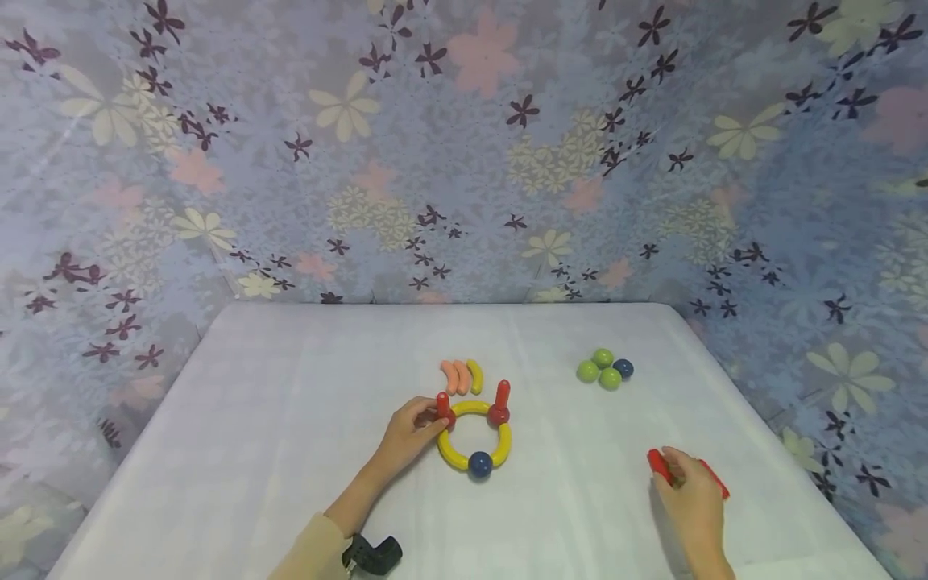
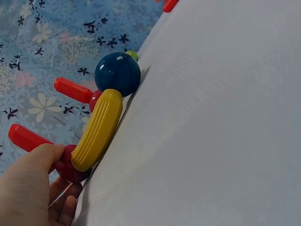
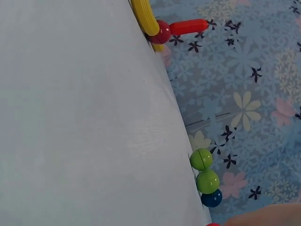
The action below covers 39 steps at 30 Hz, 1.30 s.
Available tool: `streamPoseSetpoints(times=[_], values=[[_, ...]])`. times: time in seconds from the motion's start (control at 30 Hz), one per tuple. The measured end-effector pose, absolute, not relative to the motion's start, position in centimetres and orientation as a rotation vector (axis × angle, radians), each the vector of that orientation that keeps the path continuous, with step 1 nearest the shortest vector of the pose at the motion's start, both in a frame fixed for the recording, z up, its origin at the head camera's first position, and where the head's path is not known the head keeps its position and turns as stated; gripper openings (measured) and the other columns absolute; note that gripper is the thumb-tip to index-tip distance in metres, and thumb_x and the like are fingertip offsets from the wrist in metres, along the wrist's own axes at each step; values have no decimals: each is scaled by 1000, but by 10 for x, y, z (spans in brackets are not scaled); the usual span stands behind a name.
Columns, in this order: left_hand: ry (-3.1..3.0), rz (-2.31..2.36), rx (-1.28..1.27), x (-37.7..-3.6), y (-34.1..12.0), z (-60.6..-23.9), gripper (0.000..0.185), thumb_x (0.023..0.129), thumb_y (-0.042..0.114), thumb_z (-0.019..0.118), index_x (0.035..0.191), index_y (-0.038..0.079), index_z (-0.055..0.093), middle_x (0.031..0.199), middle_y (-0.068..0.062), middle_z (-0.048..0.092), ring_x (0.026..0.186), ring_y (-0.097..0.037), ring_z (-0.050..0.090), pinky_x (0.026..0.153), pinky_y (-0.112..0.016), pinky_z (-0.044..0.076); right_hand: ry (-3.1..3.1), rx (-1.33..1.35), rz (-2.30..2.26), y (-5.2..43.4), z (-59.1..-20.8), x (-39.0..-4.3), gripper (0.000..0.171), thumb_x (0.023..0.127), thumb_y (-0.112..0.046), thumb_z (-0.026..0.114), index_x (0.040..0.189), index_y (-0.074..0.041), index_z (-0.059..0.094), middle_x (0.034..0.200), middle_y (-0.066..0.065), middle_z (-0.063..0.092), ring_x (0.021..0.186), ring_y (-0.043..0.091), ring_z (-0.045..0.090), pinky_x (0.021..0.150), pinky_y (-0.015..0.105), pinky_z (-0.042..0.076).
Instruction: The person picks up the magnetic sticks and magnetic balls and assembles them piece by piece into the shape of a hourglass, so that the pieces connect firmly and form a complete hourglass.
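Observation:
A ring of curved yellow rods, joined by balls, lies on the white table. A dark blue ball sits at its near side; red balls with upright red sticks stand at left and right. My left hand holds the left red ball, thumb by the stick's base and fingers behind the ball. Farther right, my right hand has its thumb and fingers about a short red stick. Another red stick shows beyond that hand. The right wrist view mostly misses the fingers.
Behind the ring lie two salmon curved rods and a yellow curved rod. Green balls and one blue ball cluster at the right rear. A flowered cloth hangs behind the white table.

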State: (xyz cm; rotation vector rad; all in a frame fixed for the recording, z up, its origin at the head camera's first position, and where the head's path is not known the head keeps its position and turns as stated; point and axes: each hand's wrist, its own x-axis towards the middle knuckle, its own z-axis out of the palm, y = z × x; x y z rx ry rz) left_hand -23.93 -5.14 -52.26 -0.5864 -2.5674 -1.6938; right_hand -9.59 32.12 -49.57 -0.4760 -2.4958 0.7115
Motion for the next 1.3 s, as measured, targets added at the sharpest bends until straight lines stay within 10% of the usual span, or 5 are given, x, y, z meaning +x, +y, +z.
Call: streamPoseSetpoints(times=[0.2, 0.33, 0.6, 0.87, 1.3], values=[[-2597, -1679, -674, -242, -47, -519, 25, 87, 20, 68, 110, 11, 66, 106, -4, 66, 98, -18, 63, 82, -22, 50, -2663, -502, 741, 321, -496, -96, 42, 76, 2, 69, 116, 10, 57, 94, 29, 68, 79, 36, 66, 65, 40, 52], [-2606, -1677, -696, -243, -45, -522, 25, 87, 21, 67, 111, 11, 66, 106, -3, 67, 97, -18, 62, 82, -21, 50, -2587, -576, 840, 320, -500, -100, 41, 78, 2, 69, 117, 7, 58, 99, 29, 67, 81, 36, 67, 61, 24, 51], [-2628, -1670, -672, -239, -50, -524, 24, 88, 24, 66, 110, 13, 66, 105, -1, 66, 97, -16, 61, 84, -25, 49, -2401, -619, 1236, 298, -499, -115, 44, 82, 0, 68, 125, 0, 56, 111, 24, 65, 72, -19, 48, 62, 4, 44], [-2628, -1658, -643, -237, -54, -526, 28, 86, 29, 69, 109, 14, 67, 103, 0, 67, 95, -15, 61, 81, -22, 49, -2351, -275, 1414, 258, -494, -138, 43, 76, 6, 73, 117, 2, 61, 95, 6, 69, 79, -12, 56, 69, 8, 50], [-2571, -1713, -619, -242, -55, -523, 23, 87, 29, 68, 106, 15, 70, 104, 0, 68, 100, -16, 63, 84, -19, 51, -2310, 255, 1770, 182, -485, -166, 34, 76, 6, 73, 108, 8, 62, 104, 23, 65, 88, -2, 61, 78, 17, 54]])
